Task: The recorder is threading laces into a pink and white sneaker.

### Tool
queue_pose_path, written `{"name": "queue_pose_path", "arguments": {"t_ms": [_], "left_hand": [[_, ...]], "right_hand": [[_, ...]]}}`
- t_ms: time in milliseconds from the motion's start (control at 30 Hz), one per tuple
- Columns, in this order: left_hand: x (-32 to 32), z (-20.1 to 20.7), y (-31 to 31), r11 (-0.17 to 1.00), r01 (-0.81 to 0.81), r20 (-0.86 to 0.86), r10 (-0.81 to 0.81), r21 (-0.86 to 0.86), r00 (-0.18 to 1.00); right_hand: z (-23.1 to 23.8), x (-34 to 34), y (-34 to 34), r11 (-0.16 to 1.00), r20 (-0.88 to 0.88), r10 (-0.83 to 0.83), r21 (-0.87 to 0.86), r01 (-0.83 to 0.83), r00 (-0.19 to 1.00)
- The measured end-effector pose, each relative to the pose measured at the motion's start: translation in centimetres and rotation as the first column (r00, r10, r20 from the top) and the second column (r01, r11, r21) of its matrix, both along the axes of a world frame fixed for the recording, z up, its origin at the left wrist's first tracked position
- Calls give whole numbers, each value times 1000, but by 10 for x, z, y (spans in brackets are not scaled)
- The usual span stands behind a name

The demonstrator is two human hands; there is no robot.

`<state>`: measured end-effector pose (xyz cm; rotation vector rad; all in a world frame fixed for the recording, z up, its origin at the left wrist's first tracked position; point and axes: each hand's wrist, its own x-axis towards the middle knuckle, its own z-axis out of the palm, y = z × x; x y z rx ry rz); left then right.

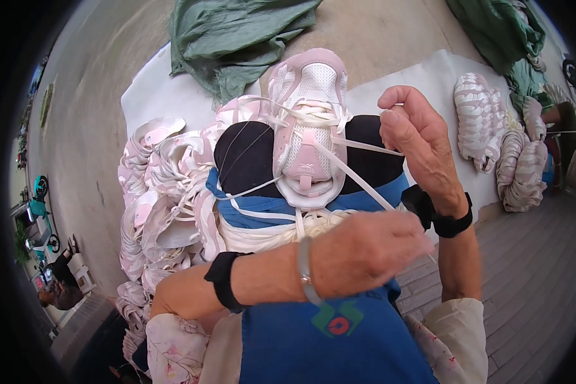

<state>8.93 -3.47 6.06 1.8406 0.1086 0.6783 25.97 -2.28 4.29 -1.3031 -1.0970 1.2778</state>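
Observation:
A pink and white mesh shoe upper (306, 137) lies across my lap, its toe pointing away from me, over dark cloth on my knees. White shoelace (355, 175) is threaded through its eyelets. Two strands run off to the right. One reaches my right hand (422, 137), whose thumb and fingers are pinched around it. The other passes to my left hand (368, 251), which crosses over my lap, closed and slightly blurred. A short lace end shows beyond the left fingers, though the fingertips are partly hidden.
Shoe uppers (157, 192) are heaped at my left. White laces (281, 235) are bunched on my blue apron (339, 349). Green cloth (243, 41) lies ahead, and stacked uppers (479, 121) stand on white sheeting at right. People sit at both far sides.

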Motion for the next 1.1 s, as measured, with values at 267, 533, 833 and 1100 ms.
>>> {"name": "queue_pose_path", "arguments": {"t_ms": [267, 533, 833, 1100], "left_hand": [[9, -1, -17, 994, -39, 46, 35, 98, 998], [-69, -17, 35, 665, -562, -489, 323, -492, 810], [-63, -62, 70, 743, -590, -424, 667, 317, 612], [-64, -56, 78, 812, -344, -510, 569, 472, 645]], "right_hand": [[-8, -20, 1, 998, 115, 48, -36, -44, 992], [-13, -39, 3, 994, 544, 93, 3, -113, 834], [-24, -57, 1, 967, 851, -81, 193, -165, 520], [-18, -59, 4, 983, 880, 29, 61, -172, 474]]}}
